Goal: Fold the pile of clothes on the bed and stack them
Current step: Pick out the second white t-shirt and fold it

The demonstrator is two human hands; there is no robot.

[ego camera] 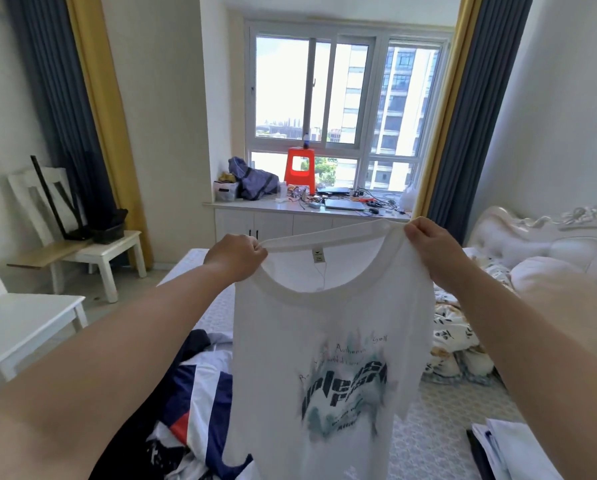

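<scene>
Pinching a white T-shirt (pixel 328 341) in both grips (pixel 236 252) (pixel 428 242) above the cluttered bed (pixel 439 431), window (pixel 342 98) beyond.

we have both bare arms stretched out forward and raised, forearms running up from the lower corners toward the middle. our left hand (pixel 236 252) is closed in a fist, knuckles up, fingers curled tight and pinching the left end of a white shirt (pixel 325 358) collar. our right hand (pixel 428 242) sits a little higher, back of the hand toward us, thumb and fingers pinching the collar's right end. the two hands are well apart, wrists nearly level.
</scene>
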